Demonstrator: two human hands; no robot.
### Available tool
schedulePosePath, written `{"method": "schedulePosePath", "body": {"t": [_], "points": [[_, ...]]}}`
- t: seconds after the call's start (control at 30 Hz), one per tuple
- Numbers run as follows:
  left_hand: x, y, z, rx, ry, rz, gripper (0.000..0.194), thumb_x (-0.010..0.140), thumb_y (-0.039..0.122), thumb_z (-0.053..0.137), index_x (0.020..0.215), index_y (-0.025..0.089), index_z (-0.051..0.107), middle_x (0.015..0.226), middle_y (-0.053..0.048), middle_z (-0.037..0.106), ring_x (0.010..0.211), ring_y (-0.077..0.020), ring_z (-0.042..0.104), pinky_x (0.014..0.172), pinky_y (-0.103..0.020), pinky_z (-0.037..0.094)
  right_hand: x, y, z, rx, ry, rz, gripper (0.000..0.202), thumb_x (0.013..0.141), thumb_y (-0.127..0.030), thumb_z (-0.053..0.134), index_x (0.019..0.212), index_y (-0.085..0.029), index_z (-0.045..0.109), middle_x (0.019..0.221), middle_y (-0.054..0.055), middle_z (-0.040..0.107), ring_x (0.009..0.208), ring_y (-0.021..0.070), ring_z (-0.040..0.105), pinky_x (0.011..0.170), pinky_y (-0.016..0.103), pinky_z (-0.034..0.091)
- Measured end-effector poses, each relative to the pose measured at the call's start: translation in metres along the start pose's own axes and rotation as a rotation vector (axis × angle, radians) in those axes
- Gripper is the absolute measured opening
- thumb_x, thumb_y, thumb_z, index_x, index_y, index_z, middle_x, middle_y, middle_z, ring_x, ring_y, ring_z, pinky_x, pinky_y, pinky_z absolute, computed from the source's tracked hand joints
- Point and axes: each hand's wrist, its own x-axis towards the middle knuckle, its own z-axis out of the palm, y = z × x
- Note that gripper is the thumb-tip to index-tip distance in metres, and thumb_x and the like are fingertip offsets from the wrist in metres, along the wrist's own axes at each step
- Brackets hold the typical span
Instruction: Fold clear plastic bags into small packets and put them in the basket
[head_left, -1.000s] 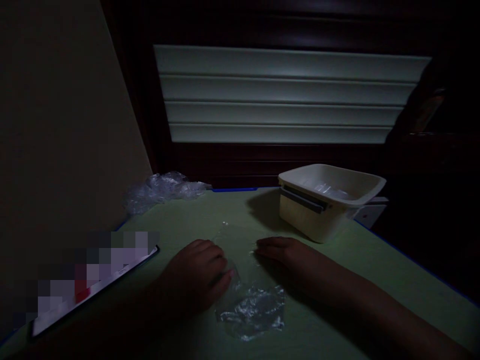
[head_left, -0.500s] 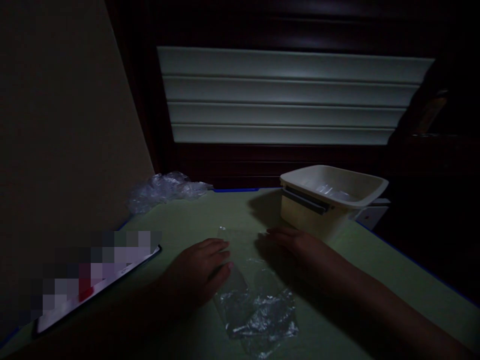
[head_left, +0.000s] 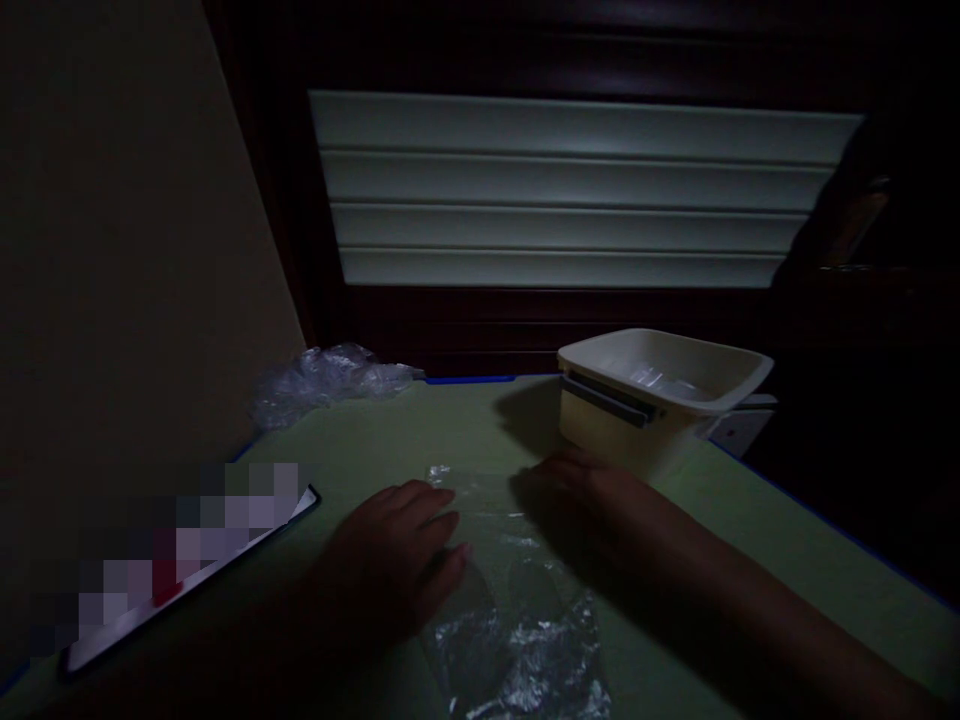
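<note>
A clear plastic bag lies on the light green table top, its crinkled lower part catching the light. At the bag's left edge is my left hand, palm down with its fingers apart, the fingertips over the plastic. My right hand reaches in from the right with fingers stretched out, by the bag's upper right corner and just in front of the cream bin. It is dim, and I cannot tell how firmly either hand touches the bag.
The cream bin with a grey handle stands at the back right, clear plastic inside it. A heap of crumpled clear plastic sits at the back left. Along the left edge lies a tablet, its screen blurred. Behind is a slatted panel.
The clear plastic bag has slid slightly toward me and lies a little lower in view. My left hand's fingers have spread a bit more; my right hand is nearly where it was.
</note>
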Motion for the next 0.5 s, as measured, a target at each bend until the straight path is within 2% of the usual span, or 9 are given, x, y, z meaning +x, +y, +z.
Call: {"method": "schedulePosePath", "body": {"t": [0.13, 0.23, 0.3, 0.5], "points": [[0.0, -0.017, 0.01, -0.045, 0.03, -0.227, 0.026, 0.084, 0.023, 0.045, 0.099, 0.011, 0.062, 0.103, -0.013, 0.062, 0.097, -0.0251, 0.055, 0.083, -0.043, 0.046, 0.005, 0.014, 0.008, -0.015, 0.073, 0.181, 0.023, 0.084, -0.025, 0.044, 0.088, -0.014, 0.064, 0.091, 0.013, 0.063, 0.072, 0.0202, 0.06, 0.063, 0.03, 0.044], [0.001, -0.031, 0.018, -0.148, 0.001, -0.428, 0.026, 0.08, 0.027, 0.05, 0.094, 0.012, 0.064, 0.104, -0.013, 0.06, 0.1, -0.0274, 0.052, 0.087, -0.046, 0.043, 0.008, 0.019, 0.014, 0.007, 0.058, 0.209, 0.024, 0.083, -0.031, 0.047, 0.084, -0.014, 0.064, 0.087, 0.013, 0.063, 0.072, 0.0212, 0.059, 0.061, 0.029, 0.042], [-0.001, -0.037, 0.022, -0.192, -0.012, -0.47, 0.022, 0.077, 0.027, 0.052, 0.089, 0.013, 0.065, 0.098, -0.011, 0.062, 0.096, -0.0263, 0.054, 0.085, -0.045, 0.044, 0.009, 0.019, 0.017, 0.023, 0.049, 0.207, 0.022, 0.082, -0.031, 0.049, 0.079, -0.014, 0.063, 0.083, 0.012, 0.062, 0.071, 0.0207, 0.058, 0.059, 0.028, 0.042], [-0.004, -0.042, 0.027, -0.29, 0.016, -0.473, 0.013, 0.072, 0.02, 0.054, 0.082, 0.017, 0.062, 0.092, -0.006, 0.062, 0.091, -0.0221, 0.056, 0.083, -0.039, 0.043, 0.01, 0.016, 0.023, 0.056, 0.058, 0.171, 0.016, 0.082, -0.023, 0.047, 0.074, -0.016, 0.059, 0.078, 0.007, 0.06, 0.069, 0.0173, 0.056, 0.061, 0.027, 0.04]]}}
